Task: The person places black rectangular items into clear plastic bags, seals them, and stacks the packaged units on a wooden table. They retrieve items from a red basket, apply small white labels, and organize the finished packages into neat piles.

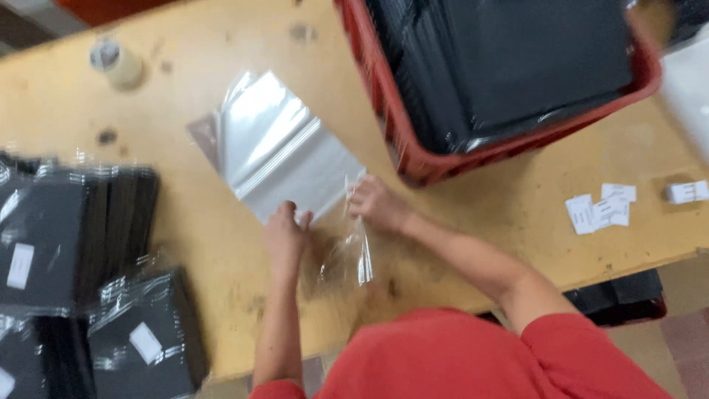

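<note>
Both hands pinch the clear plastic bag [284, 159] at table centre: left hand [286, 235] and right hand [375, 203] clamped on its six o'clock edge. Looks flimsy, light, slippery; best gripped at the open mouth corners. Red crate [399, 140] sits at two o'clock.

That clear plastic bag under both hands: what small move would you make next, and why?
Probably spread the bag's near edge open. The left hand and right hand both pinch the clear plastic bag at its near end, which lies flat and empty on the wooden table, with the red crate of black items beside it.
</note>
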